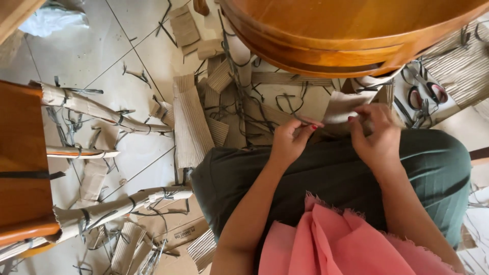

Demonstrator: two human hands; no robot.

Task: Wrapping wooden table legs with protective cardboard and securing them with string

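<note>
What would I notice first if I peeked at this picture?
Probably the two hands in the middle: the left hand and right hand pinch a piece of brown cardboard over the knees. Then the round wooden tabletop at the top, and red-handled scissors on the floor at right.

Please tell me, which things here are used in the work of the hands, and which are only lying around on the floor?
In hand:
- left hand, pinching a thin dark strip
- right hand, holding the corrugated cardboard piece

Lying about:
- scissors on the floor
- loose cardboard sheet
- wrapped chair legs
- round wooden tabletop
- white bag
</note>
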